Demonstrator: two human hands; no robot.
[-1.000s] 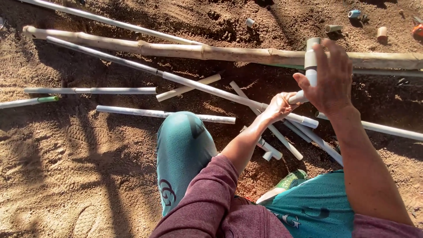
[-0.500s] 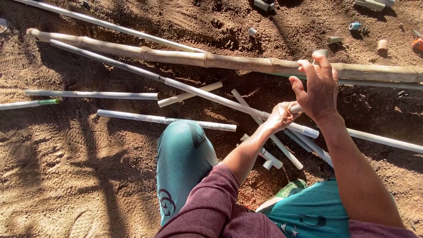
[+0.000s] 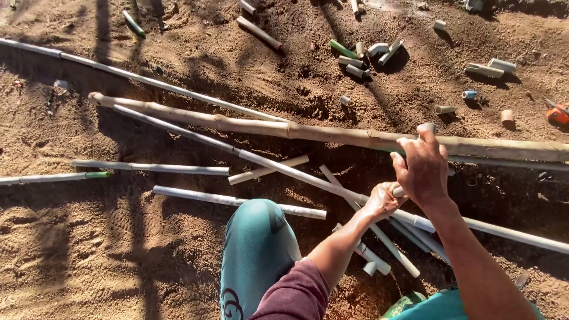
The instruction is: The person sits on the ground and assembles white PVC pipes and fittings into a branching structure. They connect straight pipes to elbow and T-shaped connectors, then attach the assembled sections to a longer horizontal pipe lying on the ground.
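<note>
While the knees are planted in the dirt, a short white pipe piece [image 3: 424,131] is gripped upright by the right hand [image 3: 424,172], fingers [image 3: 408,144] wrapped shut around it, only its top end poking out above them. It sits right at the spot where the long white pipe [image 3: 261,161] passes, so it looks like it's being held square over that run, probably at a joint, though the joint itself is hidden by the hands. The left hand [image 3: 382,200] is closed around the long pipe just below, which seems to be there to steady it against the push from above.

That long pipe is laid diagonally across the dirt [image 3: 118,255], crossing under a thick bamboo pole [image 3: 332,135] that lies almost level. A few loose white pipes [image 3: 237,201] are spread flat beside the left knee [image 3: 255,237], within easy reach. Up top, cut offcuts and fittings [image 3: 361,59] are scattered well apart from the hands, kinda like a scrap pile.
</note>
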